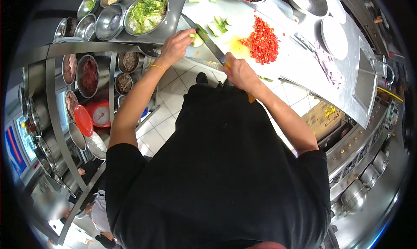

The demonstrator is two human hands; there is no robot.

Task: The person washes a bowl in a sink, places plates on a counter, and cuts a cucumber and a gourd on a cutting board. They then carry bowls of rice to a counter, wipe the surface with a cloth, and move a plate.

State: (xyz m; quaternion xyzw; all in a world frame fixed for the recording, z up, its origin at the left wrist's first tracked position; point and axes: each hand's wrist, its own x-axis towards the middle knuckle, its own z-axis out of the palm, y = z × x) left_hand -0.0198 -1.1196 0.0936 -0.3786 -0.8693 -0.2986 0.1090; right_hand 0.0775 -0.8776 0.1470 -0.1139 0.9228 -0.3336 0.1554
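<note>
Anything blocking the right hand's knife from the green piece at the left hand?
Nothing visible. The knife in the right hand lies right alongside the green piece; the left hand is on the opposite side. Chopped red chillies lie right of the blade, outside that gap.

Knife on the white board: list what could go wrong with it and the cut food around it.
The knife, held in the right hand, has its blade right beside the green vegetable piece in the left hand; a slip could cut the fingers.

That piece is near the near edge of the white board, so cut bits might drop to the floor.

The chopped red chillies lie loose nearby and could get mixed in.
</note>
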